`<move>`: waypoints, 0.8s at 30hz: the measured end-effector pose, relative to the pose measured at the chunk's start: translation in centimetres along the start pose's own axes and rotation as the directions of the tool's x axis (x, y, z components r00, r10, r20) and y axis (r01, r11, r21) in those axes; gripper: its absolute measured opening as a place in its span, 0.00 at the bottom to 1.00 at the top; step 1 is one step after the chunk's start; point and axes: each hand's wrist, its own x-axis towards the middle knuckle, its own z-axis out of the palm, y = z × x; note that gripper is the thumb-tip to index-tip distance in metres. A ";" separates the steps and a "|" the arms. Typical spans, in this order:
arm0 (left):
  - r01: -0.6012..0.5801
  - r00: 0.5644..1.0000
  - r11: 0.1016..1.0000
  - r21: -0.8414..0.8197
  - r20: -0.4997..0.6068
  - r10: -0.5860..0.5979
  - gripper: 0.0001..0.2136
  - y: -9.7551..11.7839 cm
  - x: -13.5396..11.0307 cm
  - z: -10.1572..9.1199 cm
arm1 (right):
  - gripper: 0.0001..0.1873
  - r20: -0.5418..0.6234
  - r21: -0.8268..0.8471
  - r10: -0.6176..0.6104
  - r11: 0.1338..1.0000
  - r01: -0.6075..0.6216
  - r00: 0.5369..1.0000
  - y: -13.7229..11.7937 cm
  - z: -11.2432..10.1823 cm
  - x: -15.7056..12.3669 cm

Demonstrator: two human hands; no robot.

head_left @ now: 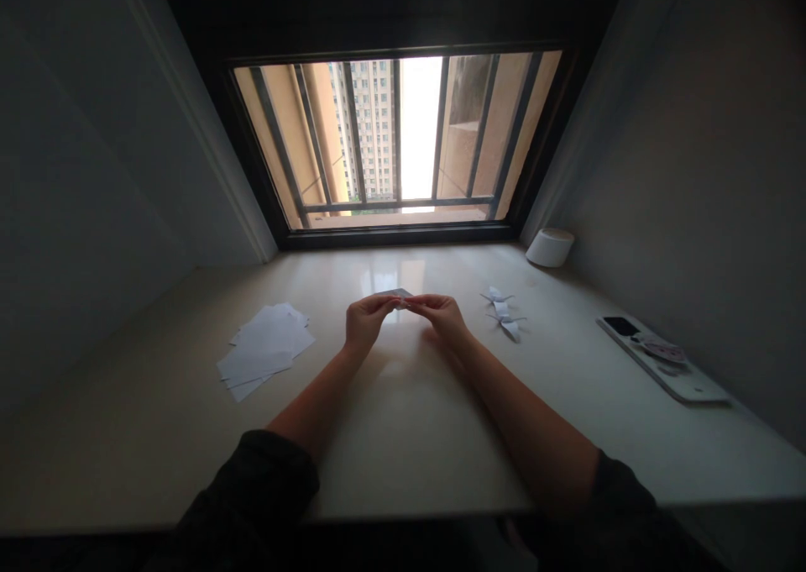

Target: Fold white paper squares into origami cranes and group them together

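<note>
My left hand (pixel 365 317) and my right hand (pixel 442 312) meet above the middle of the white ledge, fingertips almost touching. Between them they pinch a small piece of paper (pixel 395 292), whose grey, shaded top shows past the fingers. Its exact folded shape is too small and too covered to make out. To the right of my right hand lie two folded paper cranes (pixel 504 313), one in front of the other. Left of my left hand is a loose, fanned pile of white paper sheets (pixel 268 349).
A smartphone (pixel 661 358) with a round grip on its back lies at the right by the wall. In the back right corner stands a white rounded device (pixel 550 247). A dark-framed window (pixel 403 238) with bars closes off the far side of the ledge (pixel 403 446).
</note>
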 end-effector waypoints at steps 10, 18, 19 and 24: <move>0.050 0.996 0.998 -0.041 -0.078 -0.053 0.11 -0.2 0.1 0.0 | 0.15 -0.118 -0.010 0.002 1.000 -0.003 0.993 0.4 -0.2 0.2; 0.057 0.994 0.996 -0.070 -0.092 -0.064 0.11 -0.1 0.0 0.1 | 0.15 -0.124 -0.035 -0.010 0.999 0.005 0.992 0.1 -0.1 0.2; 0.055 0.994 0.996 -0.073 -0.087 -0.061 0.11 -0.1 0.0 0.1 | 0.16 -0.122 -0.036 -0.008 0.999 0.004 0.992 0.1 -0.1 0.2; 0.043 0.996 0.996 -0.077 -0.072 -0.049 0.11 0.0 -0.2 0.2 | 0.14 -0.141 -0.021 0.001 1.000 -0.004 0.990 0.6 -0.1 0.2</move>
